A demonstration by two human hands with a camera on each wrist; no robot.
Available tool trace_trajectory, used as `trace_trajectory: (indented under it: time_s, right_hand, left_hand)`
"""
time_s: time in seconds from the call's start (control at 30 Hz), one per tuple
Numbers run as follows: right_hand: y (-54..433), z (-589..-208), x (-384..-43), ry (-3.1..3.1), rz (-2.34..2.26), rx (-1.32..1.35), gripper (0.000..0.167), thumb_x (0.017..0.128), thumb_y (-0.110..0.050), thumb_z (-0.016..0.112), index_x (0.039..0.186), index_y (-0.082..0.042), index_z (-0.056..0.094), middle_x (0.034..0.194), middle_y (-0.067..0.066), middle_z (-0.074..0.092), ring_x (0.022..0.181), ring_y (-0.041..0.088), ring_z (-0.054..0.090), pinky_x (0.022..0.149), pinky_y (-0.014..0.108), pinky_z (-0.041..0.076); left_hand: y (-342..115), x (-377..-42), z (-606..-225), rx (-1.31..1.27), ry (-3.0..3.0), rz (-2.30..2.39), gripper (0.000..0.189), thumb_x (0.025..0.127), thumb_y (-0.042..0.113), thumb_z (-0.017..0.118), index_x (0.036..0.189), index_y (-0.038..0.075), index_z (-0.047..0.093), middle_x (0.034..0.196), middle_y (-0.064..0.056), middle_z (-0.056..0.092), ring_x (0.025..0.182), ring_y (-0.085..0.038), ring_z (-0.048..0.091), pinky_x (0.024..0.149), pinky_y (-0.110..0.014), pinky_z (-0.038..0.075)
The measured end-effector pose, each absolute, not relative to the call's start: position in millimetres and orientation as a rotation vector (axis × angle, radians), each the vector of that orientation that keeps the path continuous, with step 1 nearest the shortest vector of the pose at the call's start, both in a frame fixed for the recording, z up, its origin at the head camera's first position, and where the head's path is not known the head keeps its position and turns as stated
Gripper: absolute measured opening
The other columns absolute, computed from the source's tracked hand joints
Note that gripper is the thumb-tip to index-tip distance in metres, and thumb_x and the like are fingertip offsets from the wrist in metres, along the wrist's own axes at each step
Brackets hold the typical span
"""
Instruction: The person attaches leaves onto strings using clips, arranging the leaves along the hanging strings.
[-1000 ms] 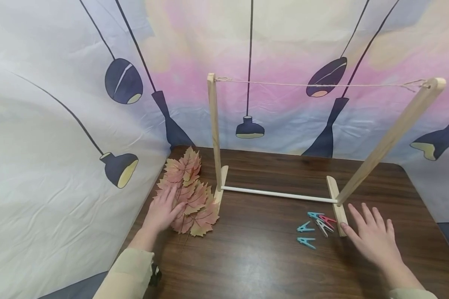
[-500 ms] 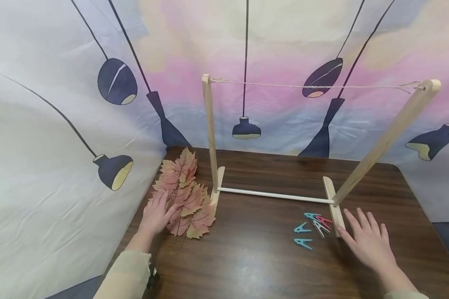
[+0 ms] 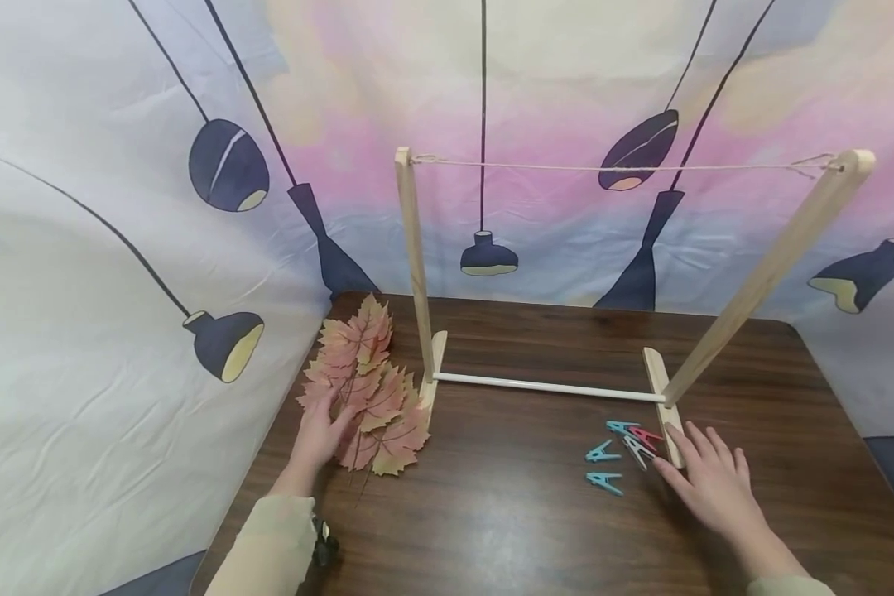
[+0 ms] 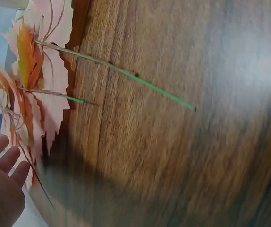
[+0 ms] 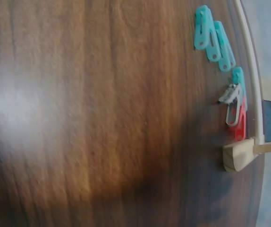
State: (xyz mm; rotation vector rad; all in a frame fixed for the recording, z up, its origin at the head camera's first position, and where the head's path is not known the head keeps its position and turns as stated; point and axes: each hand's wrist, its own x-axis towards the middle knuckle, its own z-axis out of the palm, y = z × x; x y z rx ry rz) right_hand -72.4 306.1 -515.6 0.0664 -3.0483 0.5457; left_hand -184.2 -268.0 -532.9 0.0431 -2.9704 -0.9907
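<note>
My left hand reaches over a pile of pink-and-yellow artificial maple leaves, its fingers loose at the pile's near left side. In the left wrist view, those relaxed fingers are beside the leaves, and thin green stems stick out across the tabletop. Whether the fingertips touch a leaf is unclear. My right hand spreads its fingers over the right wooden foot of a rack, holding nothing. Just left of it lie several small clothespins: blue, red and white.
The rack's two wooden posts rise from the table, with a string tied between their tops. A white rod joins the feet low down. Behind hangs a fabric backdrop printed with lamps.
My right hand has shifted left, over the rack's foot and closer to the clothespins. The left hand stays by the leaves with only a slight shift. The view has turned a little.
</note>
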Motion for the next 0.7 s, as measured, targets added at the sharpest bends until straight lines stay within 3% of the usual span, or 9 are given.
trace_trajectory:
  time_s: [0.27,0.7]
  right_hand:
    - [294,-525,-74,-3.086,0.554,0.063,0.062,0.093,-0.05,0.049,0.138,-0.008,0.038,0.137,0.032,0.033,0.125,0.054,0.023,0.093,0.074,0.01]
    - [282,-538,-70,-3.056,0.601,0.072,0.059,0.091,-0.047,0.055,0.136,-0.012,0.043,0.136,0.025,0.037,0.125,0.052,0.025,0.093,0.073,0.012]
  left_hand:
    - [-269,-187,-545,0.183,-2.952,-0.938,0.05,0.094,0.029,0.057,0.129,-0.005,0.048,0.13,-0.029,0.046,0.123,-0.047,0.036,0.101,-0.057,0.027]
    - [-263,-195,-558,0.308,-2.854,-0.902,0.034,0.093,0.022,0.056,0.117,-0.002,0.06,0.118,-0.027,0.054,0.113,-0.049,0.042,0.095,-0.059,0.031]
